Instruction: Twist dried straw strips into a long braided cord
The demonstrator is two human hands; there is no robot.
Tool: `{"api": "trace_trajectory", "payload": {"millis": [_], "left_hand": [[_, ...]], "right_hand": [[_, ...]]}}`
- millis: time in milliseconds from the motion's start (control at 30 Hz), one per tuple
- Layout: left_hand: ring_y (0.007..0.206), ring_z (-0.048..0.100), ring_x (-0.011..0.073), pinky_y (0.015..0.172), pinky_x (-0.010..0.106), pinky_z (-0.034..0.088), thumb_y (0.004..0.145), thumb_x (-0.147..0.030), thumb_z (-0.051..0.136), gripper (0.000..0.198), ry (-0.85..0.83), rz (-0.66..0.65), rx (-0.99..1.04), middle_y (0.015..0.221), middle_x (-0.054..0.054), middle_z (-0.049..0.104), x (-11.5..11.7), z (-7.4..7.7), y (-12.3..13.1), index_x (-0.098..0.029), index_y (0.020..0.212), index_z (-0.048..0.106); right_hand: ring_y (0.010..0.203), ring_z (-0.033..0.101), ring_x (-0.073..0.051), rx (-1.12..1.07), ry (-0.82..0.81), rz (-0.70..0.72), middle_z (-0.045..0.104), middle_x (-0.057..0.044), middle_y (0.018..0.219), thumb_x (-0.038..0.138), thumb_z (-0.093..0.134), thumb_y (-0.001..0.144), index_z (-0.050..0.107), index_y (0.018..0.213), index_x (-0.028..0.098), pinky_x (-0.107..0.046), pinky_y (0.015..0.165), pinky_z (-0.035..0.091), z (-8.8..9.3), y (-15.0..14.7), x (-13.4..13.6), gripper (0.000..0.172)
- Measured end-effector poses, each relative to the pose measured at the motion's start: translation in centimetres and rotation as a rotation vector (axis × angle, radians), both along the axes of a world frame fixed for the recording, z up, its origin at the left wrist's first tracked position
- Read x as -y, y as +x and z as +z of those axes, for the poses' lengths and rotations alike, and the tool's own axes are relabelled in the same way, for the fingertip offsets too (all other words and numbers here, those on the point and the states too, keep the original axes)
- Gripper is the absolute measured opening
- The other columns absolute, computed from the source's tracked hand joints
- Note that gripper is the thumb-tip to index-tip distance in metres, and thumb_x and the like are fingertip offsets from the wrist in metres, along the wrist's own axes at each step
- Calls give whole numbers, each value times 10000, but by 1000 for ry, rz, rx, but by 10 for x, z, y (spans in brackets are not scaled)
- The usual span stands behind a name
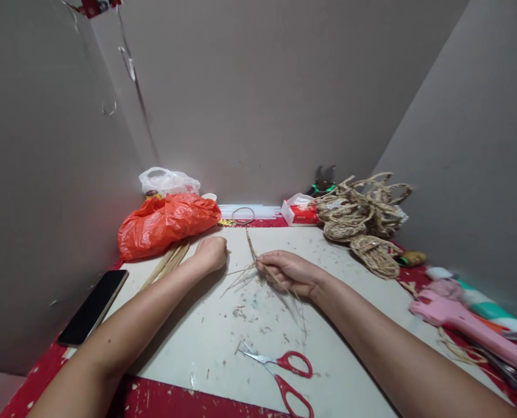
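Observation:
My right hand (286, 270) pinches a thin braid of straw (251, 244) over the white board (184, 342). The braid's tip points toward the back wall, and loose strands (241, 270) fan out to the left of my fingers and hang below them. My left hand (212, 253) is closed in a fist, apart from the braid. A tiny pale bit shows at its fingers, but what it holds is hidden. Flat straw strips (166, 264) lie beside my left wrist, partly under an orange plastic bag (166, 223). Red-handled scissors (279, 366) rest with blades apart nearer to me.
A black phone (93, 307) lies at the left edge. Coils of straw rope (358, 209), a red tissue pack (300, 212) and green-handled pliers (323, 183) stand back right. A pink glue gun (454, 313) lies far right. Grey walls (258, 104) enclose the table.

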State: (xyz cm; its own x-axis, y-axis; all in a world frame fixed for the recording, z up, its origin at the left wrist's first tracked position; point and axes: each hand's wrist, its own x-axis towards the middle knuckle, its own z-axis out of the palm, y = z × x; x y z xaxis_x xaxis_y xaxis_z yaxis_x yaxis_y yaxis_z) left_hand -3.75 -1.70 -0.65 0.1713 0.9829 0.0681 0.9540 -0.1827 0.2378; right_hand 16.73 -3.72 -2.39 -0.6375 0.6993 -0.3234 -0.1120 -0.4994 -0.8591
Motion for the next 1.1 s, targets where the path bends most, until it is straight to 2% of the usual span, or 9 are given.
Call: {"api": "trace_trajectory", "payload": {"millis": [100,200,300,400,500,567,700,1100], "left_hand": [[713,577,190,638,282,394,722,-159,518,63,4,-16,71,791,89,649,4,6,-3,-168,714,580],[630,546,142,590,252,390,718,-139,504,34,-72,-49,401,713,50,619,11,13,2,-166,701,514],[530,507,86,529,212,381,719,-117,490,53,-303,-62,828,665,22,604,20,17,15,-159,693,473],[461,486,61,498,198,394,694,-96,509,62,-526,-42,1065,595,5,581,28,15,29,-145,668,484],[514,571,98,539,231,467,675,-72,501,67,-724,12,1256,594,39,598,32,9,37,-134,651,493],[533,597,118,544,246,497,672,-69,495,60,-790,35,1319,611,68,613,32,4,38,-121,647,512],[511,592,111,513,229,516,665,-68,502,65,-814,26,1360,617,75,617,30,-2,37,-99,631,548],[551,624,124,536,224,533,616,-49,586,108,-831,24,1461,662,104,649,28,-5,32,-102,591,496]], "right_hand": [[384,95,-9,8,12,-9,217,114,452,246,597,725,478,634,133,-128,333,68,0,0,0,187],[390,89,-11,9,7,-5,210,114,453,255,600,719,481,632,134,-127,337,66,0,1,-1,191],[395,84,-12,4,5,-2,208,114,458,258,605,713,492,646,133,-129,340,60,-1,1,-1,182],[397,83,-13,-1,0,5,208,114,462,261,606,723,499,659,132,-134,339,58,-3,2,-2,179],[396,92,-14,1,10,10,220,110,464,265,600,740,506,663,130,-135,339,70,-5,3,-3,181],[393,99,-15,8,22,12,230,107,465,272,595,748,510,662,131,-136,337,77,-5,4,-3,186],[385,102,-15,29,23,18,229,107,467,282,593,746,509,659,139,-134,330,80,-5,4,-3,187],[384,103,-17,29,18,26,232,105,460,297,593,767,519,672,134,-140,330,73,-7,7,-4,203]]}}
